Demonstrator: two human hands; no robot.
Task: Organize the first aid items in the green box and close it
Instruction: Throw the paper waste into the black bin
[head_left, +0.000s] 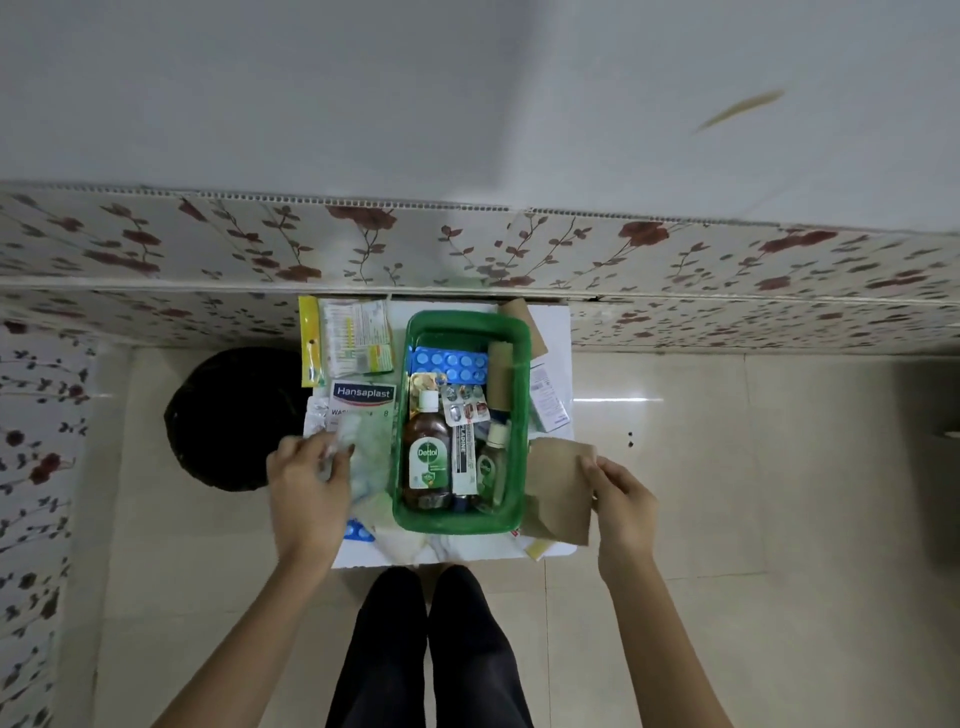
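— What have you got in your hands?

— My right hand (621, 491) pinches the edge of a brown cardboard piece (558, 491), just right of the green box (521, 364). My left hand (306, 480) is closed on a clear, crinkly packet (345, 441) lying left of the box.

— And the box itself?

— It sits open on the small white table (452, 553) in front of my legs. Nearest me lie a brown Dettol bottle (427, 457), a white ointment tube (464, 457) and a smaller clear Dettol bottle (492, 462), side by side. Beyond them are small pill strips (466, 408), then a blue blister pack (449, 359) and a tan roll (502, 376).

— Outside it?

— A Hansaplast packet (362, 397), and a pale box (356, 338) farther back by the wall.
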